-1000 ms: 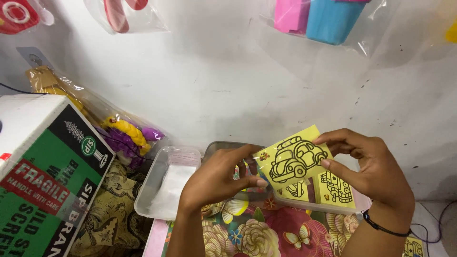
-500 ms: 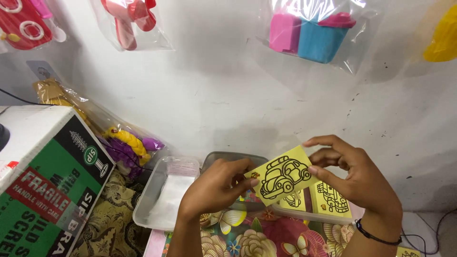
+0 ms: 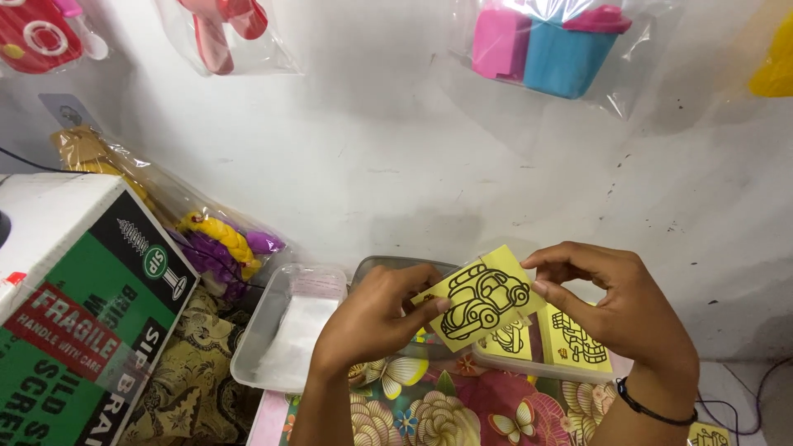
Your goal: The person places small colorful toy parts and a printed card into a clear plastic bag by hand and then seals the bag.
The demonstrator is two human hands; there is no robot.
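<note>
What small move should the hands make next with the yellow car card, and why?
Probably peel at the top corner: the right hand pinches the upper edge of the yellow car card while the left hand steadies its lower left corner, above the clear tray.

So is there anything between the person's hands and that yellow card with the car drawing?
No. Both the left hand and right hand already pinch the yellow car card by its edges, above the clear tray of similar cards.

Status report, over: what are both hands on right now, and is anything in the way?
Left hand and right hand both pinch one yellow car card, held up off the tray. More yellow cards lie beneath in the clear tray. Nothing in between.
</note>
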